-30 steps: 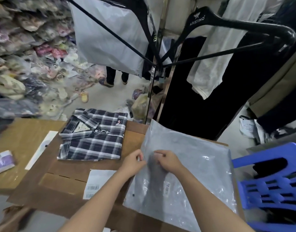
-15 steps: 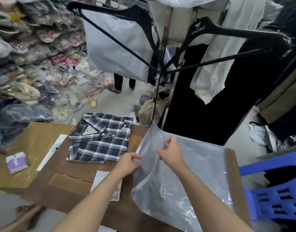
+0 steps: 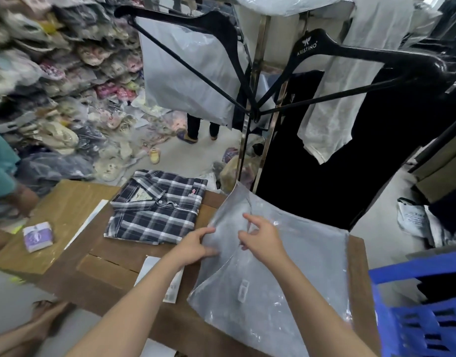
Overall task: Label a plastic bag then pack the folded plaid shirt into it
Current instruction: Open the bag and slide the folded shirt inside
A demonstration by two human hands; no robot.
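Observation:
A grey translucent plastic bag (image 3: pixel 293 274) lies on the brown cardboard surface (image 3: pixel 103 276), its left edge lifted and curled upward. My left hand (image 3: pixel 196 244) pinches that lifted edge. My right hand (image 3: pixel 260 237) rests on the bag just right of it, fingers spread and partly tucked at the opening. The folded navy-and-white plaid shirt (image 3: pixel 157 207) lies flat to the left of the bag, collar away from me. A white barcode label sheet (image 3: pixel 161 278) sits on the cardboard, partly under my left forearm.
A small purple-and-white packet (image 3: pixel 38 237) and a white paper strip (image 3: pixel 86 224) lie on the wooden table at left. Black hangers (image 3: pixel 355 55) and hanging garments crowd above. A blue plastic chair (image 3: pixel 425 310) stands at right. Other people's limbs show at left; bagged goods pile behind.
The bag's left edge has been lifted and curled up. My hands moved from the bag's middle to that edge, left hand gripping it, right fingers spreading at the opening.

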